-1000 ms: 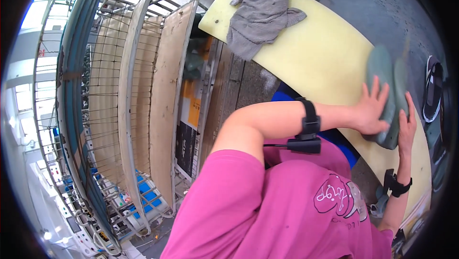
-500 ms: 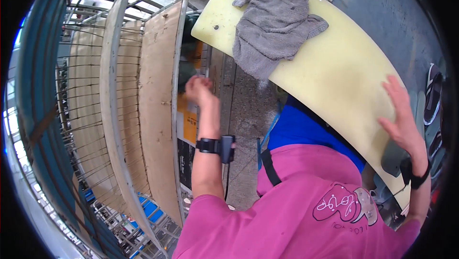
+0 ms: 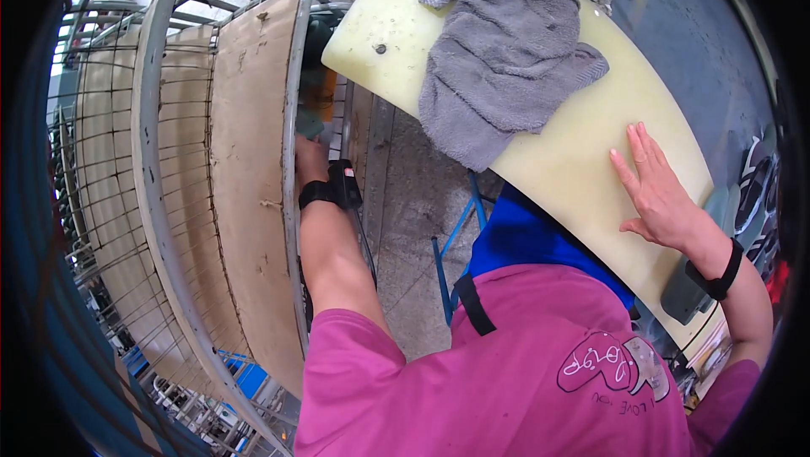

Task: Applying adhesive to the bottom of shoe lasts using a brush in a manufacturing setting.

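My left hand [image 3: 310, 156] reaches in among the things beside the rack's tan board [image 3: 253, 145]. Its fingers are mostly hidden, next to a small grey-green thing [image 3: 309, 126], so I cannot make out a grip. An orange-yellow patch [image 3: 318, 96] shows just beyond. My right hand [image 3: 660, 195] is open over the pale yellow tabletop [image 3: 582, 149], fingers stretched out and nothing in them. Whether the palm touches the surface I cannot tell. A grey towel [image 3: 506, 60] lies crumpled across the far part of the tabletop. Close to my right wrist is a dark grey-green flat piece [image 3: 688, 292].
A metal rack with wire shelves [image 3: 118, 170] and a grey upright bar [image 3: 150, 102] fills the left side. Blue metal legs [image 3: 456, 246] stand on the concrete floor [image 3: 413, 204]. Dark, sole-shaped pieces [image 3: 753, 191] lie at the right, near a blue-grey surface [image 3: 675, 35].
My left hand has gone deeper among the things by the rack, its fingers now mostly hidden. My right hand has moved left, further over the yellow tabletop. The whole view has shifted slightly.
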### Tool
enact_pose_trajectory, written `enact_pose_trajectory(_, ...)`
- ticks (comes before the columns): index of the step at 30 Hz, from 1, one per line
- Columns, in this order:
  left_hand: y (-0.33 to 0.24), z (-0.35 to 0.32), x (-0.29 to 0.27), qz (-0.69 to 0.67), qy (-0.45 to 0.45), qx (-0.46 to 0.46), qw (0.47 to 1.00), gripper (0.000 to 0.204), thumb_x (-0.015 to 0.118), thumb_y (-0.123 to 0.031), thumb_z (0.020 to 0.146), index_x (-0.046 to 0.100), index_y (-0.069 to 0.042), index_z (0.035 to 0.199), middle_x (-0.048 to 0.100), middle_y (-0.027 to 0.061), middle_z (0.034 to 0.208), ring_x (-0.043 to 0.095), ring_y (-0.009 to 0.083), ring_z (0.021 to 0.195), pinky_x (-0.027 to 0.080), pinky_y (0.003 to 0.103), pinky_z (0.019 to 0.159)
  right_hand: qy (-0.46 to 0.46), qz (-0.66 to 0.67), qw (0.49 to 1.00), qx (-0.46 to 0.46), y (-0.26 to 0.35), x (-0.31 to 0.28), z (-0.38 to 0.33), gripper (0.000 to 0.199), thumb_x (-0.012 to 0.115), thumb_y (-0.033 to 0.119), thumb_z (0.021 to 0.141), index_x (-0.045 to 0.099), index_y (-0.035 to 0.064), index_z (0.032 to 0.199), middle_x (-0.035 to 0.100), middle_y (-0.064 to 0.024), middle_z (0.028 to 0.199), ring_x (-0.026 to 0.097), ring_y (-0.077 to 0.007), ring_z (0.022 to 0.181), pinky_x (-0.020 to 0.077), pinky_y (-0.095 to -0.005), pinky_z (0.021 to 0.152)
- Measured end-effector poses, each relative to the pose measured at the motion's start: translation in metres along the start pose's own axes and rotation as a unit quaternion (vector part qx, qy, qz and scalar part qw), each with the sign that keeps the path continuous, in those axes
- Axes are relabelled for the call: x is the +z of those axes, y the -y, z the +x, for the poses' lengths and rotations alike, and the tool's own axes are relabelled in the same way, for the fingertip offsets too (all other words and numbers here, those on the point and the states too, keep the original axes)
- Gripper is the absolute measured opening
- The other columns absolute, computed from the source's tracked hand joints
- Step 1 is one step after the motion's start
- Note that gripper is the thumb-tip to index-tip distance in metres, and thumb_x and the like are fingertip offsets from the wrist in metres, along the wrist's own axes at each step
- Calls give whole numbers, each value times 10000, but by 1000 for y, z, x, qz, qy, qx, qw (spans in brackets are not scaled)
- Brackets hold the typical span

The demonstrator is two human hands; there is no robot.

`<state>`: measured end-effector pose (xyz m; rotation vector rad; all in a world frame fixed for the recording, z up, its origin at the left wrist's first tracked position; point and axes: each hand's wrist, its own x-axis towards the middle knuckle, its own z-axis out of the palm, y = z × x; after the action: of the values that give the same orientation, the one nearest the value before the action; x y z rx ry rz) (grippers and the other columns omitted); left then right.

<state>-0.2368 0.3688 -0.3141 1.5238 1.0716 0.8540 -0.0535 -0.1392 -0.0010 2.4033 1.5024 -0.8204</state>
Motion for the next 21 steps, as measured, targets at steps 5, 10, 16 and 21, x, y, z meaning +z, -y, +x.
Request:
enact_pose_trajectory(5,-91,-35,12,-111,-175,-283,936,459,675,-331,778,537,-115,1158,549,48,1123,545,227,968,473,383,792,-23,3,1000,-10,-1,-2,1,1056,845,267,503,303,-29,1360,151,-368,1403,169,-483,1330,203,-482,1094)
enact_pose_trajectory(10,-89,-109,-14,-189,29,-210,959,497,630,-299,808,473,-76,1224,512,80,1201,520,241,1062,481,401,837,-53,0,998,-23,-2,-3,-6,1018,835,273,540,308,-30,1357,180,-370,1394,180,-466,1333,209,-466,1093)
enact_pose_trajectory(16,-157,-217,-54,-331,-5,-322,887,516,610,-259,812,435,-66,1257,502,103,1237,518,283,1108,459,476,913,-88,-3,995,-43,-4,3,-14,849,770,286,672,338,-30,1330,261,-335,1370,272,-443,1295,241,-451,1076)
enact_pose_trajectory(21,-216,-285,-98,-360,221,-260,868,642,666,-298,761,425,-27,1291,516,139,1256,530,284,1124,452,435,938,-262,146,937,-178,30,-15,-24,704,706,207,733,367,18,1321,311,-235,1384,339,-367,1270,286,-456,1040)
